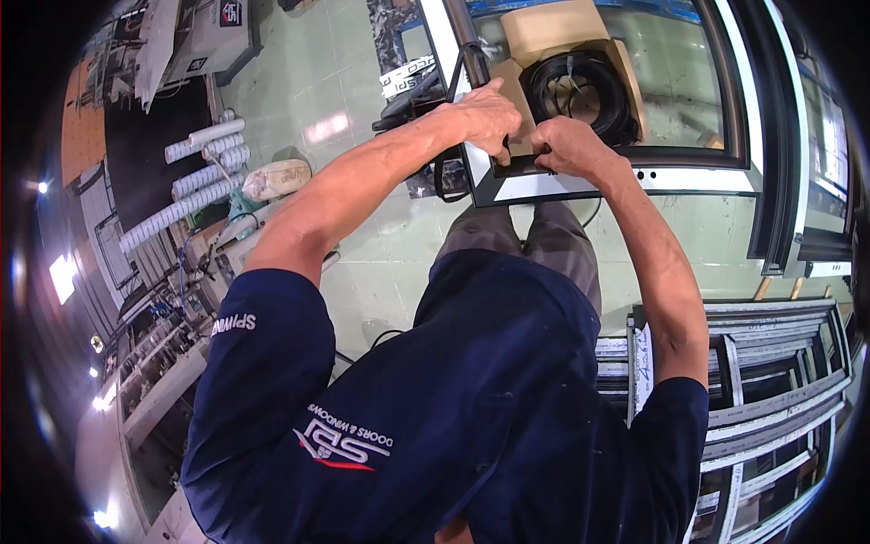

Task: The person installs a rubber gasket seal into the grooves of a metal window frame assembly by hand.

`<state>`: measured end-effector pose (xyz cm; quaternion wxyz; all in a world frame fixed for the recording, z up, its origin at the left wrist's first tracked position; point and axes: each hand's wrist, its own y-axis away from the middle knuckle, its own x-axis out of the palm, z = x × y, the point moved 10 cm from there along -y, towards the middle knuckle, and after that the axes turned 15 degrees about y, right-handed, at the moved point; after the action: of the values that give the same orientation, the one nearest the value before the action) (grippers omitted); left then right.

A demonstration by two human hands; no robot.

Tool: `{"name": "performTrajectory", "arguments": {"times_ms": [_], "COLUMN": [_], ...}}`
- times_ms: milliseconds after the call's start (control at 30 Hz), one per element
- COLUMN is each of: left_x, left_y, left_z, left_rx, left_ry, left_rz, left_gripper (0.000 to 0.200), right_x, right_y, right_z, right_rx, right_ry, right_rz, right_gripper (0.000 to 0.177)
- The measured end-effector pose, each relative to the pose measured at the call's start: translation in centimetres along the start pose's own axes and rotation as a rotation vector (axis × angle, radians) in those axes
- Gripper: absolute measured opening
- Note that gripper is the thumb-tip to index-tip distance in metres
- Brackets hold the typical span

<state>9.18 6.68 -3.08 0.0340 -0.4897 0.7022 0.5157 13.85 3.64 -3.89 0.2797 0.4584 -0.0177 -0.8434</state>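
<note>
A black-and-white window frame (544,187) lies flat in front of me. At its near left corner, my left hand (485,118) bends over the inner edge, one digit pressed down into the corner. My right hand (577,148) is beside it on the near bar, its fingers pinched at a thin black strip (521,166) along the inner edge. The strip looks like rubber gasket; the fingers hide part of it. Just beyond both hands, an open cardboard box (555,29) holds a coil of black gasket or cable (621,91).
Dark tools (408,102) and a hanging black loop (444,177) are left of the frame. More profiles (778,181) stand at the right, and stacked window frames (770,417) lie lower right. Wrapped rolls (195,195) and a bundled sack (276,179) sit on the left.
</note>
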Motion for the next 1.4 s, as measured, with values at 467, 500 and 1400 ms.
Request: {"name": "performTrajectory", "arguments": {"times_ms": [467,500,1400], "left_x": [0.4,0.7,0.0], "left_y": [-0.4,-0.6,-1.8], "left_z": [0.0,0.0,1.4], "left_rx": [0.176,0.206,0.282], "left_ry": [0.021,0.015,0.228], "left_rz": [0.087,0.098,0.091], "left_gripper": [0.019,0.019,0.014], "right_x": [-0.4,-0.9,0.6], "right_y": [1.4,2.1,-0.2], "right_z": [-0.5,-0.6,1.9], "right_rx": [0.242,0.315,0.171], "right_ry": [0.020,0.034,-0.042], "right_rz": [-0.065,-0.084,-0.032], "right_gripper": [0.017,0.018,0.014]}}
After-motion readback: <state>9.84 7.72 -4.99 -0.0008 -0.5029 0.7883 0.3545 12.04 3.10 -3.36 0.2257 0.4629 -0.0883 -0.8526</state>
